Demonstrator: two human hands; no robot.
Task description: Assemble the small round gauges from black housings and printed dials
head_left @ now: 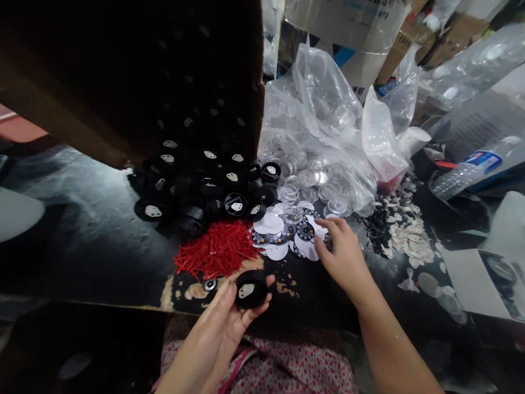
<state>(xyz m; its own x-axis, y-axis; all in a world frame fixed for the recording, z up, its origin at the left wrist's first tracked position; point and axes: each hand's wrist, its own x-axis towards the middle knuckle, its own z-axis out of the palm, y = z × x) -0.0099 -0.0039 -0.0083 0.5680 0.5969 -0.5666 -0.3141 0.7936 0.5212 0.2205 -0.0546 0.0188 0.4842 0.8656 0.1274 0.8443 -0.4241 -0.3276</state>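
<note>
My left hand [233, 314] grips a round black casing [255, 302] near the table's front edge, with a pale drop-shaped plate [246, 290] facing up inside it. Over the right side of a pile of printed round dials [276, 251], my right hand [344, 254] has thumb and fingers apart, the tips at the discs. Some dials show white, others black with markings. Left of them lies a heap of thin red plastic pieces [215, 249]. More black casings [150, 210] spill from a large cardboard box [53, 109], several with pale plates in them.
Clear round covers [309, 178] spill out of a transparent plastic bag [328, 82] behind the dials. Small black and white flat parts [410, 235] are heaped to the right. A white open box [471, 273] and a plastic bottle [467, 172] stand farther right. The table [102, 262] has a worn front edge.
</note>
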